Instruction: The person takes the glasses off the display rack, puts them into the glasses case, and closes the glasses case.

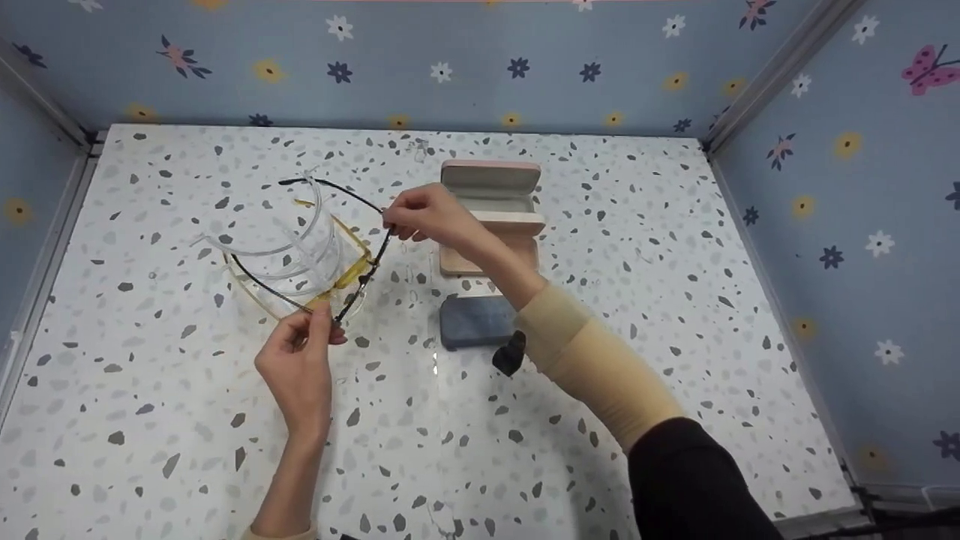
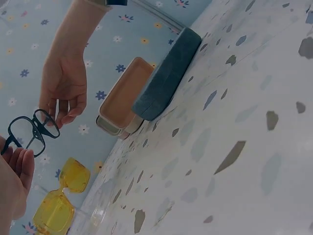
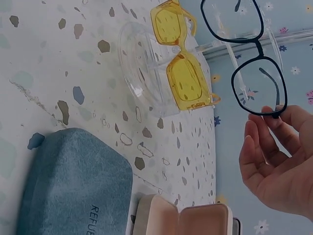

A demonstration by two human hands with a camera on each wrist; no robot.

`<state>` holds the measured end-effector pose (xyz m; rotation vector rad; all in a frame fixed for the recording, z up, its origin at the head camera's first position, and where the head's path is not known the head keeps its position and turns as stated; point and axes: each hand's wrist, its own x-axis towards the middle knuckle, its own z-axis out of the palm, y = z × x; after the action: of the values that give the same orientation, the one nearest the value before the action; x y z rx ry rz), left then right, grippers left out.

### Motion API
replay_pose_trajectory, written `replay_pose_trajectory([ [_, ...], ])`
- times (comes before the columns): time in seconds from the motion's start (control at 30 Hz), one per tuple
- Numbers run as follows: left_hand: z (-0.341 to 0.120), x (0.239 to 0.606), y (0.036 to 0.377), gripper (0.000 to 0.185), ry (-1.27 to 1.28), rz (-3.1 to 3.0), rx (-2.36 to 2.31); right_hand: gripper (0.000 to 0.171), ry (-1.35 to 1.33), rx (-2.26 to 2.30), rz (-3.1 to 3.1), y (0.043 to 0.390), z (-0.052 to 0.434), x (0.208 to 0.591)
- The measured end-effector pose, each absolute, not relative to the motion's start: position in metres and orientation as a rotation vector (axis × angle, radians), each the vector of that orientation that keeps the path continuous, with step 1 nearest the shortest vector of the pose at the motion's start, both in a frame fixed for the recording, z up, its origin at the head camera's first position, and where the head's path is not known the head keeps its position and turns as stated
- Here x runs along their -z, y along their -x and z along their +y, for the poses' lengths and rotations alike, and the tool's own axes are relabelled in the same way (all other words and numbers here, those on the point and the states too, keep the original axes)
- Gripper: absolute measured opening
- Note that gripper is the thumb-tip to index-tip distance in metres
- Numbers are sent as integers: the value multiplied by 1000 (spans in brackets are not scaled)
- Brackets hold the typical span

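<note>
Both hands hold a pair of black-framed glasses (image 1: 367, 274) up over the speckled table (image 1: 637, 247), temples unfolded. My left hand (image 1: 324, 319) pinches the near corner of the frame; my right hand (image 1: 391, 223) pinches the far corner. In the right wrist view the black frame (image 3: 257, 47) hangs from the fingertips (image 3: 281, 115) of my right hand. The left wrist view shows the black glasses (image 2: 29, 129) between my left hand (image 2: 12, 181) and my right hand (image 2: 61, 83). Under them on the table lie yellow glasses (image 3: 183, 68) and clear glasses (image 3: 139, 73).
A pink glasses case (image 1: 491, 206) stands open just right of my right hand. A closed blue-grey case (image 1: 476, 321) lies in front of it, under my right forearm. Flowered blue walls (image 1: 480, 67) close the table at the back and both sides.
</note>
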<state>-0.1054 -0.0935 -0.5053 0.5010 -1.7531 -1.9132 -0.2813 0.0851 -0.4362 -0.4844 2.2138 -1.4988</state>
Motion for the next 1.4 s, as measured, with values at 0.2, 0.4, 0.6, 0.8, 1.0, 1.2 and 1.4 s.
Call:
replay_pose_trajectory([
  [0.2,-76,507,103,28,-447,-1742,1962,25,482,1498,2219,284,96,432],
  [0.4,-58,508,101,24,-409,-1779,1982,20,470,1501,2229,284,109,426],
  [0.6,-45,505,101,24,-341,-1803,2000,21,445,1518,2216,285,124,422],
  [0.8,-34,505,104,26,-309,-1803,2048,18,434,1465,2288,288,138,421],
  [1.0,-24,507,109,26,-287,-1812,2081,16,418,1421,2367,290,154,420],
  [1.2,-15,507,116,27,-298,-1860,2103,14,388,1474,2385,289,171,420],
  [1.4,-11,503,129,26,-316,-1902,2097,13,328,1564,2369,286,191,421],
])
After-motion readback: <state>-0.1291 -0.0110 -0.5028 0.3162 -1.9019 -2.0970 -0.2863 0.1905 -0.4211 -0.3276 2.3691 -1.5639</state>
